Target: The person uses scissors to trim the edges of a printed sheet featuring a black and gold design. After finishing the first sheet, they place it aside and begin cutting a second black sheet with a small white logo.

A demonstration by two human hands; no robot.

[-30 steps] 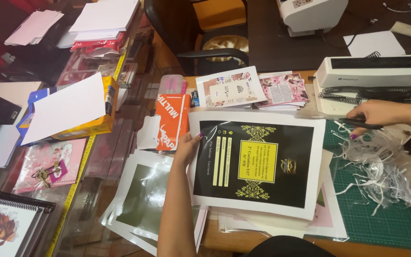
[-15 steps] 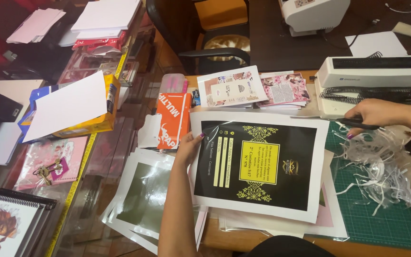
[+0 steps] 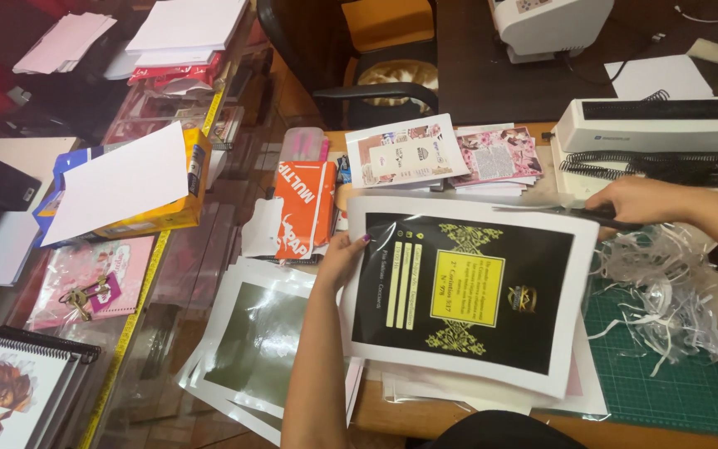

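My left hand (image 3: 344, 256) grips the left edge of a large printed sheet (image 3: 475, 291), black with a yellow panel and a white border, held over the desk. At the sheet's top right edge, my right hand (image 3: 646, 202) is closed on a pair of scissors (image 3: 571, 213). Their blurred blades point left along the white border. More printed sheets (image 3: 251, 349) lie stacked under and to the left of the held one.
A heap of white paper trimmings (image 3: 666, 299) lies on a green cutting mat (image 3: 666, 391) at right. Behind are a white binding machine (image 3: 658, 125) with black spiral coils (image 3: 650, 165), pink printed cards (image 3: 450, 156), an orange paper pack (image 3: 305, 208) and a spiral notebook (image 3: 10, 391).
My right hand has shifted left with the scissors, whose blades now lie along the sheet's top edge. The sheet has tilted slightly. My left hand keeps its grip.
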